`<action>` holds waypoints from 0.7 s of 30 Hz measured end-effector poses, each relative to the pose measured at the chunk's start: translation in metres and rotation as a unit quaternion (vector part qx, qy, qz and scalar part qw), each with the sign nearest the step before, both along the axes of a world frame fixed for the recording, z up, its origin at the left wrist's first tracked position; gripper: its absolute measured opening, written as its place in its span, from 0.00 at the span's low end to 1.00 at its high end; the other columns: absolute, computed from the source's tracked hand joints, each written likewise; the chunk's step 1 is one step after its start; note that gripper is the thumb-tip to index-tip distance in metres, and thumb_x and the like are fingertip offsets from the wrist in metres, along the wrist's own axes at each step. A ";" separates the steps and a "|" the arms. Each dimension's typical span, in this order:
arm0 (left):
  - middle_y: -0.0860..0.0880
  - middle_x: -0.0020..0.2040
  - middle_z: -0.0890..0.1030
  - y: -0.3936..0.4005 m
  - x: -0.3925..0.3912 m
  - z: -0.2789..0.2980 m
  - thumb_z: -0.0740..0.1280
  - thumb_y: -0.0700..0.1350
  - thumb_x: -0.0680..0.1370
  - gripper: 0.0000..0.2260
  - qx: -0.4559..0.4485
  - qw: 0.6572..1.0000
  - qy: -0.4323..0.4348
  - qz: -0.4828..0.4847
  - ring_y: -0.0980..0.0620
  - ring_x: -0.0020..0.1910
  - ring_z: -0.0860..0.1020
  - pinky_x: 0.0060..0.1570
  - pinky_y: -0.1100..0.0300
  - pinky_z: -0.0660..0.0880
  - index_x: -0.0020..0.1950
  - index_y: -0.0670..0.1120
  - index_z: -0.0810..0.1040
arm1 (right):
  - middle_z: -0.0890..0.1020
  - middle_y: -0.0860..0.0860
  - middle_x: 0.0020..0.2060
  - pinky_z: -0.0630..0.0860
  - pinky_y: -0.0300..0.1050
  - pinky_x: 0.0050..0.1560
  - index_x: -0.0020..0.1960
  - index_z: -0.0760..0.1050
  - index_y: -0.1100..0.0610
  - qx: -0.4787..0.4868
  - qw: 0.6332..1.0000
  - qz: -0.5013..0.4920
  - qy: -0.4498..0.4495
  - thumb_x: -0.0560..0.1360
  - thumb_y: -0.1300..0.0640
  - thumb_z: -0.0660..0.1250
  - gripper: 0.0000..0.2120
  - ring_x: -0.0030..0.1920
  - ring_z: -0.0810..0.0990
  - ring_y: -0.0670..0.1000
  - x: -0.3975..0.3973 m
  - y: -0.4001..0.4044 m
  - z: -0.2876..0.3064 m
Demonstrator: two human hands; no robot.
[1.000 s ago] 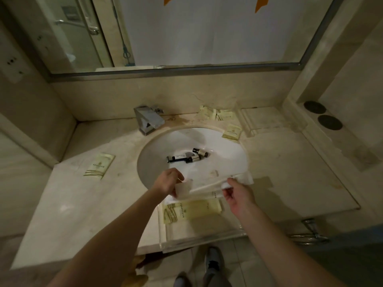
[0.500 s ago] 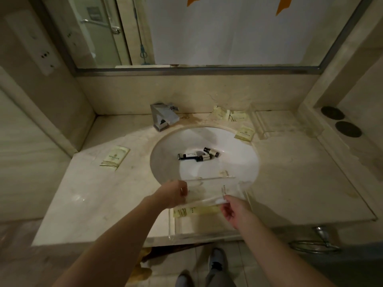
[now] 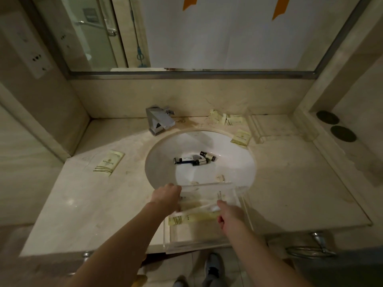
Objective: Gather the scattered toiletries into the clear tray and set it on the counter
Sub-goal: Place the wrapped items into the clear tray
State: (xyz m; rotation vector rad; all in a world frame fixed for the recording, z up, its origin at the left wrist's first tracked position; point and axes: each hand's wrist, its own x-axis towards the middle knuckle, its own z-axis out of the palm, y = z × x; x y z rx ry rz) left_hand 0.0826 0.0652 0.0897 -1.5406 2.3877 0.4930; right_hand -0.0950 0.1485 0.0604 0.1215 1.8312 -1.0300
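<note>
At the near rim of the sink (image 3: 157,162), both hands are closed on one pale, long wrapped packet (image 3: 199,200) held between them: the left hand (image 3: 165,196) curled over its left end, knuckles up, the right hand (image 3: 230,213) pinching the right end with thumb and fingers. Both forearms reach forward from the bottom of the view, bare, converging toward the packet. Directly beneath the hands, on the counter (image 3: 83,204) edge in front of the sink, sits the clear tray (image 3: 186,245), its front wall overhanging the counter's lip slightly; a yellowish sachet (image 3: 190,219) lies flat inside it, just below the held packet. Whether the packet touches the tray I cannot tell. Down in the sink bowl lie two small dark-capped bottles (image 3: 204,159) and a dark razor-like item (image 3: 182,160), close together. Left of the sink, well apart from the hands, another sachet (image 3: 108,162) lies on the counter. Behind the sink to the right of the faucet (image 3: 159,121) are a few more sachets (image 3: 228,120), and one sachet (image 3: 240,137) rests at the sink's right back rim.
</note>
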 end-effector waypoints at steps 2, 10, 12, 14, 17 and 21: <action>0.46 0.51 0.78 -0.006 0.000 0.002 0.77 0.50 0.68 0.18 0.025 1.000 0.009 0.011 0.44 0.50 0.79 0.49 0.51 0.77 0.51 0.45 0.74 | 0.77 0.57 0.40 0.67 0.39 0.21 0.61 0.69 0.64 -0.004 0.999 -0.048 -0.003 0.72 0.56 0.72 0.23 0.28 0.70 0.50 0.004 0.000 0.001; 0.50 0.37 0.76 -0.032 -0.017 0.018 0.71 0.58 0.71 0.16 0.041 0.991 0.110 0.063 0.51 0.36 0.73 0.39 0.58 0.72 0.41 0.48 0.70 | 0.79 0.62 0.50 0.75 0.51 0.44 0.59 0.69 0.67 -0.011 0.994 -0.061 0.090 0.73 0.58 0.70 0.21 0.45 0.79 0.62 -0.003 -0.011 0.017; 0.50 0.37 0.76 -0.037 -0.028 0.023 0.69 0.56 0.73 0.14 0.035 0.988 0.129 0.078 0.51 0.35 0.74 0.38 0.58 0.72 0.41 0.47 0.71 | 0.81 0.61 0.42 0.72 0.47 0.38 0.51 0.75 0.67 -0.029 0.993 -0.025 0.113 0.72 0.57 0.69 0.14 0.37 0.77 0.57 -0.010 -0.019 0.017; 0.49 0.38 0.77 -0.043 -0.039 0.027 0.68 0.54 0.74 0.12 0.035 0.984 0.146 0.092 0.51 0.36 0.74 0.36 0.59 0.70 0.43 0.46 0.73 | 0.80 0.60 0.38 0.72 0.47 0.38 0.47 0.75 0.65 -0.038 0.991 -0.004 0.128 0.70 0.57 0.69 0.11 0.35 0.77 0.56 -0.018 -0.027 0.018; 0.49 0.40 0.77 -0.053 -0.056 0.032 0.67 0.52 0.76 0.10 0.035 0.982 0.157 0.099 0.50 0.39 0.74 0.38 0.59 0.69 0.43 0.46 0.73 | 0.80 0.60 0.37 0.73 0.47 0.37 0.42 0.73 0.59 -0.063 0.984 0.028 0.163 0.70 0.58 0.67 0.05 0.35 0.77 0.57 -0.033 -0.041 0.030; 0.48 0.46 0.77 -0.077 -0.082 0.031 0.66 0.50 0.76 0.07 0.021 0.978 0.178 0.103 0.50 0.43 0.73 0.43 0.58 0.69 0.46 0.48 0.72 | 0.82 0.59 0.43 0.78 0.51 0.44 0.43 0.74 0.55 -0.073 0.964 0.101 0.237 0.69 0.57 0.67 0.04 0.41 0.80 0.59 -0.060 -0.069 0.046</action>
